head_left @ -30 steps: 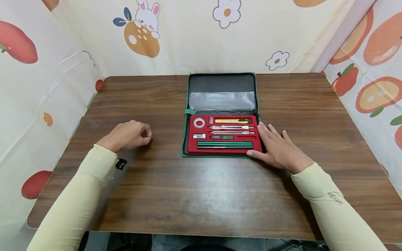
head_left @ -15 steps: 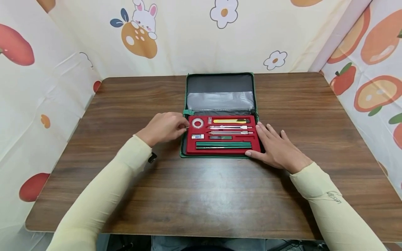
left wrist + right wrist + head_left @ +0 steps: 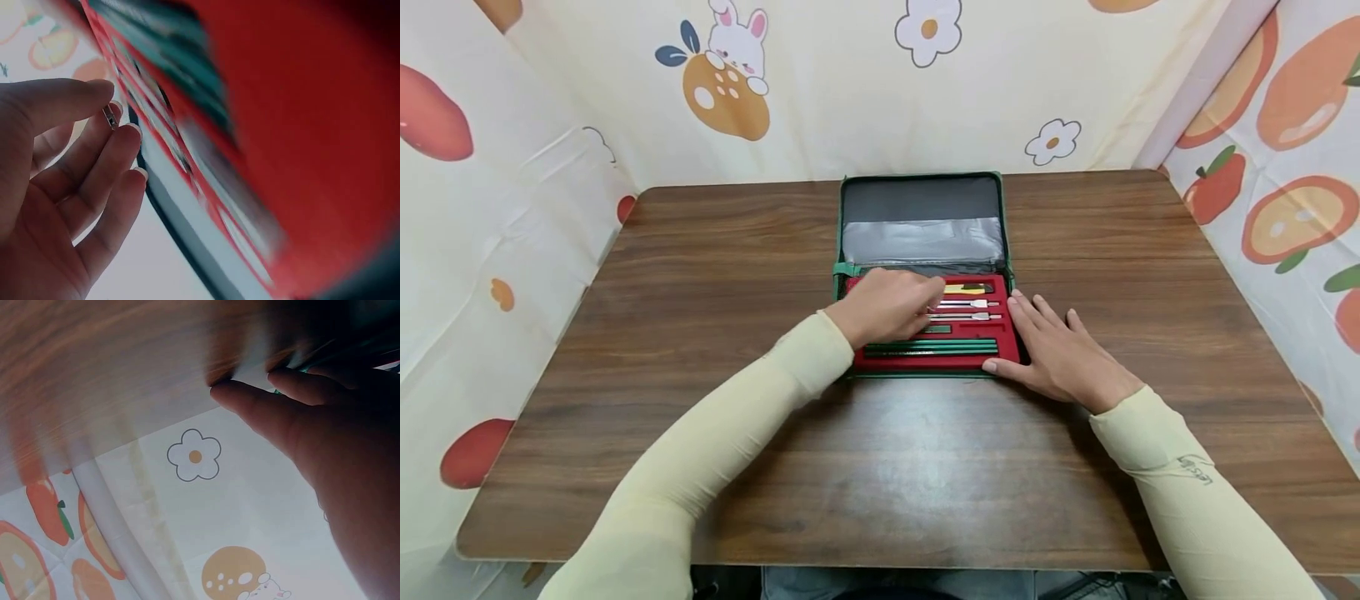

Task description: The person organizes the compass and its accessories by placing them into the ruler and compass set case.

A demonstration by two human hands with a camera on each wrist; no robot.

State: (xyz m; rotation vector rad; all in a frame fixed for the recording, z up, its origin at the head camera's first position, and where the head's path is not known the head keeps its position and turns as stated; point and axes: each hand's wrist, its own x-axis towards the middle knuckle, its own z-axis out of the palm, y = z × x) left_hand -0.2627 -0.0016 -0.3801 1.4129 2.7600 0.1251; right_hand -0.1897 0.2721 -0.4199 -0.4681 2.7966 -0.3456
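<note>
An unzipped green case (image 3: 921, 198) lies flat with its lid folded back. Its red tray (image 3: 1009, 353) carries dark green pencils (image 3: 955, 347), a yellow craft knife (image 3: 967, 289), two slim silver tools (image 3: 964, 317) and a small green-labelled box (image 3: 937, 329). Over the tray's left part, my left hand (image 3: 887, 305) pinches a tiny metal piece (image 3: 110, 116) between thumb and finger; its exact kind is unclear. That hand covers the white tape roll and the eraser. My right hand (image 3: 1060, 354) rests with extended fingers against the case's right edge, the thumb at the near corner.
The case sits toward the far side of a brown wooden table (image 3: 925, 483). A printed cloth backdrop (image 3: 835, 92) rises behind the table and along both sides. A silvery pocket (image 3: 922, 242) lines the lid.
My left hand has swept right from bare table to above the red tray, bringing the tiny metal piece with it. The right hand has stayed at the case's edge.
</note>
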